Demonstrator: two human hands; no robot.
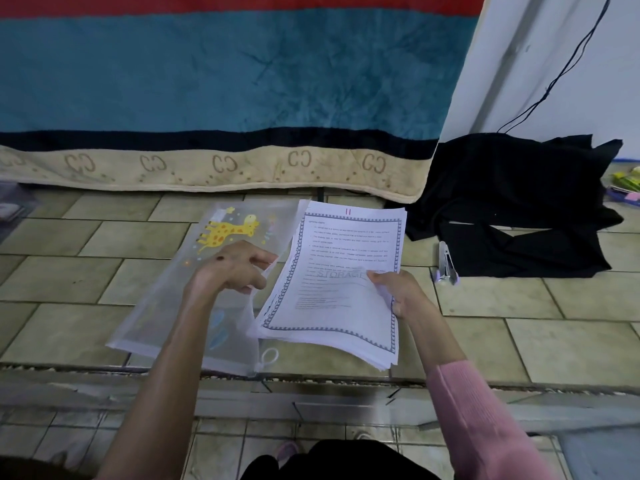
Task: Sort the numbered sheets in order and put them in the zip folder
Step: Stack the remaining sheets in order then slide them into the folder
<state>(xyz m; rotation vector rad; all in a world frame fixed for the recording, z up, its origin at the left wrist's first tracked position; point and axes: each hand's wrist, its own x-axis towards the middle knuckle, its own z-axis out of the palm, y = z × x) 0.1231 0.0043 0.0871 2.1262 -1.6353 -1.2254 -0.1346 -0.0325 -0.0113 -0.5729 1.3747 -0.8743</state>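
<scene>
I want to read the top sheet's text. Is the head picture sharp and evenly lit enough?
Head view: light is soft and even, no glare on the sheets; the number 11 and the word STORAGE are legible, the body text too soft to read; the right hand's thumb covers a bit; the wide lens bows the floor tiles at the edges.

Hands: 2, left hand, right hand. Zip folder: 1, at left fingers. Sheet stack: 1, under right thumb; sheet count unclear. Stapler: 1, right of right fingers.
</scene>
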